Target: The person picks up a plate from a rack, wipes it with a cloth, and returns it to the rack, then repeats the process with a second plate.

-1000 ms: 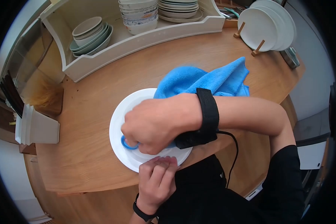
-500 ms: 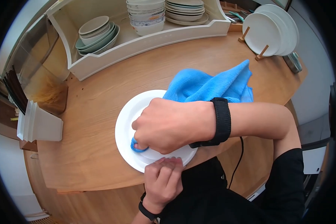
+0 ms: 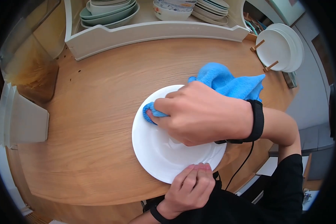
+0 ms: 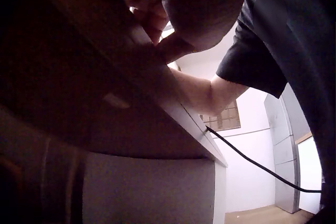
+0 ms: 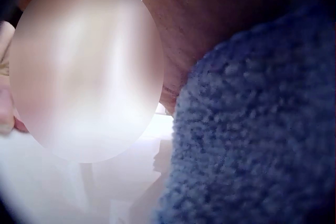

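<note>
A round white plate (image 3: 149, 151) lies on the wooden table near its front edge. My right hand (image 3: 207, 114) grips a bunched blue cloth (image 3: 233, 84) against the plate's far left part, and a fold of it wraps a fingertip. The loose end of the cloth spreads over the table behind the hand. At the plate's near rim, my left hand (image 3: 190, 188) holds the edge with curled fingers; its thumb is hidden in the head view. In the right wrist view, the fuzzy cloth (image 5: 262, 119) fills the right side, beside the shiny plate (image 5: 58, 187).
A white shelf (image 3: 156, 33) with stacked bowls and plates stands along the back. White plates (image 3: 274, 50) lean in a wooden rack at the back right. At left are a white plastic container (image 3: 28, 115) and a clear bin (image 3: 33, 74). A black cable (image 3: 242, 164) hangs from the right wrist.
The right hand has moved the cloth from the plate's left near side up to its far left part. The left hand stays at the near rim. The head view has shifted.
</note>
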Demonstrator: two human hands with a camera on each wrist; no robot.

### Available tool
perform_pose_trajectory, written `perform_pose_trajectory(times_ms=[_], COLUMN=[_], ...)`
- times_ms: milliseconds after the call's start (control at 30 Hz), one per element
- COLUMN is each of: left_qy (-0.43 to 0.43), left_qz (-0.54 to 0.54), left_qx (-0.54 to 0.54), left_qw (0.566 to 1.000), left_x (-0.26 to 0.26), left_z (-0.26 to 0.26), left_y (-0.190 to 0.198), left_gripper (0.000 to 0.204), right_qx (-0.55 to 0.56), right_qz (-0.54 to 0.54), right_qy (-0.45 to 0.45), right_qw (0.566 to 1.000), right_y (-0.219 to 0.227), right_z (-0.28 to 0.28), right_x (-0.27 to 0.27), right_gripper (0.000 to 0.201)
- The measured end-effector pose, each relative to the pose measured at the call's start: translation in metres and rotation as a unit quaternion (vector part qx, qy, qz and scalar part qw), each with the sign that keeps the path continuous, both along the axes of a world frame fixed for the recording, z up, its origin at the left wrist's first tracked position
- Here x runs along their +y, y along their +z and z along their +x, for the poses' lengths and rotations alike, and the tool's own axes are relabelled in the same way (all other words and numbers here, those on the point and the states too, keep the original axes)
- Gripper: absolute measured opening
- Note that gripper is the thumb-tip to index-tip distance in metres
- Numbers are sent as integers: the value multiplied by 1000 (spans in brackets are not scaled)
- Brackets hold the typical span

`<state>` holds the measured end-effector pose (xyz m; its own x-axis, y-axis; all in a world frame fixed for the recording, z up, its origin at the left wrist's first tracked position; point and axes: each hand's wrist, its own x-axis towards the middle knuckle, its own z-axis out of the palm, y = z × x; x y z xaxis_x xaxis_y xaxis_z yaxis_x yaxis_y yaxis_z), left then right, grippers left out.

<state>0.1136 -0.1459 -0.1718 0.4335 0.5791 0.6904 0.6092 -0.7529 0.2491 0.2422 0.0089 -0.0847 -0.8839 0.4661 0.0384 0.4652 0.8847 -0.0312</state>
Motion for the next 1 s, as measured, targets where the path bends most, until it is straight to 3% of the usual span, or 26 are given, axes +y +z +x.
perform_pose_trajectory(times_ms=[233, 533, 767, 1000], left_qy=[-7, -30, -42, -44], left_qz=[4, -20, -18, -4], left_qx=[3, 8, 2, 8], left_qw=[1000, 999, 999, 999], left_x=[3, -1, 0, -5], left_z=[-5, -9, -9, -8], left_y=[2, 3, 2, -2], left_gripper=[14, 10, 6, 10], right_qx=[20, 10, 29, -50], right_qz=[-106, -268, -322, -313], right_qy=[-20, 47, 88, 95], right_qw=[994, 962, 942, 944], right_y=[3, 11, 11, 17], right_z=[1, 0, 14, 18], right_x=[-15, -22, -29, -28], right_gripper=[32, 34, 20, 16])
